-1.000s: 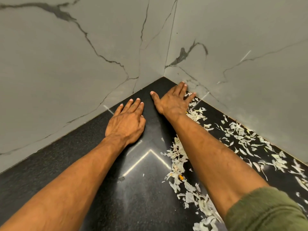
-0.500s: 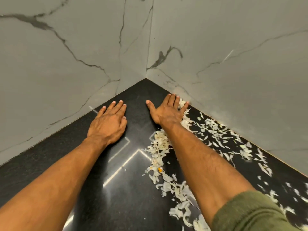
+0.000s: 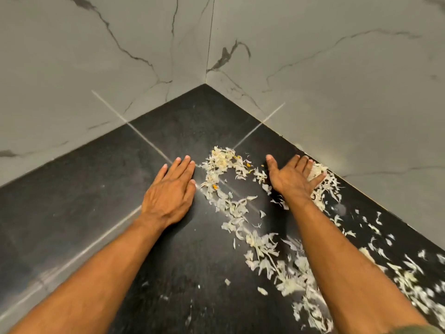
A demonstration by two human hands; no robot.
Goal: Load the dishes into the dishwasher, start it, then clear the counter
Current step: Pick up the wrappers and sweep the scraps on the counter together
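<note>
The black stone counter runs into a corner between two walls. Pale vegetable scraps, with a few orange bits, lie scattered over its right half. My left hand lies flat on the counter with fingers straight, just left of the scraps. My right hand is spread flat with the thumb out, pressing on scraps near the right wall. A small heap of scraps sits between the two hands. Both forearms reach in from the bottom edge.
Grey marbled wall panels with dark veins close the counter at the back left and back right. Bright light streaks reflect off the counter. An olive sleeve edge shows at the bottom right.
Both hands have slid back from the corner toward me and moved apart. Scraps were dragged along, and a small heap now lies between the hands.
</note>
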